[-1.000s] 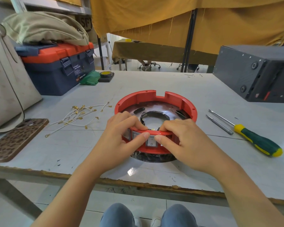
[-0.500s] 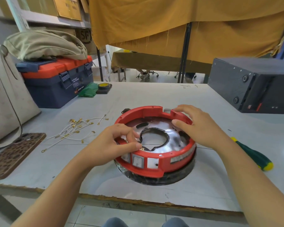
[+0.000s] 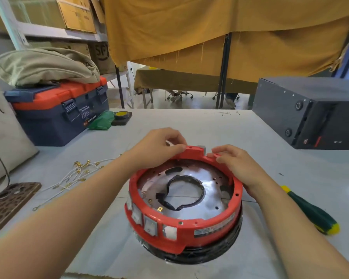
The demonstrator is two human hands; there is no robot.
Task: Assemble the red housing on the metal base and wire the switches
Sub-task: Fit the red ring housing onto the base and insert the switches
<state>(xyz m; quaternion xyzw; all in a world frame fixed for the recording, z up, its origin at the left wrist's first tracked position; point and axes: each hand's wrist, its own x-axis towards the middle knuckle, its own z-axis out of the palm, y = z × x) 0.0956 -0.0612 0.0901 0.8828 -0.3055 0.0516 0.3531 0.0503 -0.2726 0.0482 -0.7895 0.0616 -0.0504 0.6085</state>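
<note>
— Where was the round red plastic housing (image 3: 199,226)?
— On the shiny metal base (image 3: 208,202), mid-desk (image 3: 210,125)

— And the hands?
— Left hand (image 3: 157,148) and right hand (image 3: 236,164) had fingers pinching its far rim

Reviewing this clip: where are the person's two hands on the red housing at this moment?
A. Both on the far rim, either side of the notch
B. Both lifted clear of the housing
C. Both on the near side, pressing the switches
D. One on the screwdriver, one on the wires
A: the left hand and right hand both grip the far rim of the red housing, flanking its notch, while the switches on the near side go untouched.
</note>
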